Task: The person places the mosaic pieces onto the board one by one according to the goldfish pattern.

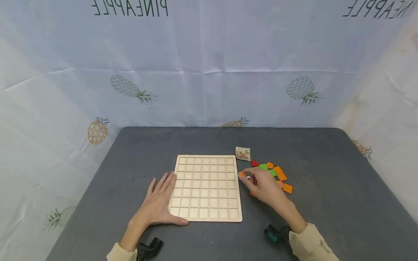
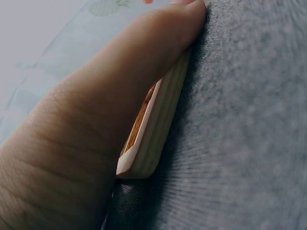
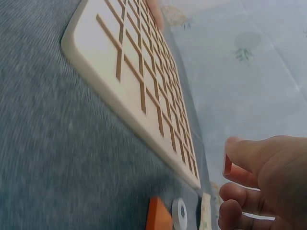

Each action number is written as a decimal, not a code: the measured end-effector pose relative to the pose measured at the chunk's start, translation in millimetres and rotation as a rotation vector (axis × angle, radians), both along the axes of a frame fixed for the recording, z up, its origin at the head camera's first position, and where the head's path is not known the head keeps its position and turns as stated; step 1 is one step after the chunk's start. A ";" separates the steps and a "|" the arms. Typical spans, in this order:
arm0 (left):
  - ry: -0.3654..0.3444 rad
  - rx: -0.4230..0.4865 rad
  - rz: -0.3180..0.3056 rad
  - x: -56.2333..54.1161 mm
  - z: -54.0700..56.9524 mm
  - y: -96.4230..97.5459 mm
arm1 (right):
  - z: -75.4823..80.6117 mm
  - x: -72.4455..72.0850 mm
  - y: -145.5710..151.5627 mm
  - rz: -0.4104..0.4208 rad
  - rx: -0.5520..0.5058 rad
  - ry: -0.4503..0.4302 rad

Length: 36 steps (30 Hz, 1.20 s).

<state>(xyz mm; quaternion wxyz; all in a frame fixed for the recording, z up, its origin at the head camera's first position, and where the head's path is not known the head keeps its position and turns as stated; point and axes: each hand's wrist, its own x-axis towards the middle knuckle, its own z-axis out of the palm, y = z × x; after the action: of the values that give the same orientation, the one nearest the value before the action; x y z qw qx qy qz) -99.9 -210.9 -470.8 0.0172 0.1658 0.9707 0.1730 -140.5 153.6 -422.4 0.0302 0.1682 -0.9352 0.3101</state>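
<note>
the left hand [image 1: 158, 206] lies spread against the board [image 1: 204, 184]. the right hand [image 1: 266, 185] pinches an orange piece [image 1: 241, 174] near loose tiles [image 1: 278, 169].

I saw soft light on the tabletop [image 1: 294, 145], shadows faint; the cloth [image 1: 202, 43] behind looked bluish in the middle, warmer at far right. The left wrist view was dim and blurred, the right wrist view hazy, its cloth washed out.
</note>
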 end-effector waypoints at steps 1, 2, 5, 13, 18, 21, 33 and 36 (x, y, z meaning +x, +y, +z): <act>0.009 -0.002 -0.005 -0.4 0.0 0.2 | 0.2 -0.4 -2.6 0.011 -0.003 0.001; 0.018 -0.005 -0.009 -0.8 -0.1 0.3 | 0.5 -0.7 -5.4 0.019 -0.005 -0.006; 0.032 -0.004 -0.018 -1.8 -0.6 0.4 | 1.1 -1.6 -14.1 0.039 -0.006 -0.026; 0.026 -0.003 -0.011 0.2 0.4 0.9 | -2.1 -1.7 -38.8 0.117 -0.028 -0.067; 0.018 0.003 -0.002 0.5 0.6 0.7 | -4.6 -0.5 -57.3 0.140 -0.043 -0.104; 0.032 0.006 -0.002 0.4 -0.5 0.3 | -5.2 -0.3 -69.9 0.157 -0.033 -0.111; 0.029 -0.006 -0.011 -0.2 1.0 1.5 | -2.5 -3.6 -121.1 0.278 -0.030 -0.087; 0.032 -0.011 -0.009 0.2 1.6 1.1 | -0.6 -3.4 -135.7 0.299 -0.025 -0.113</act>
<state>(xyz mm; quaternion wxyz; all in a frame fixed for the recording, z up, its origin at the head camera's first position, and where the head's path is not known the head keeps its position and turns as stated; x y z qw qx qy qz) -99.7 -209.9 -469.2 0.0031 0.1729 0.9710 0.1650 -144.0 17.8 -423.0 -0.0670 0.2873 -0.8961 0.3316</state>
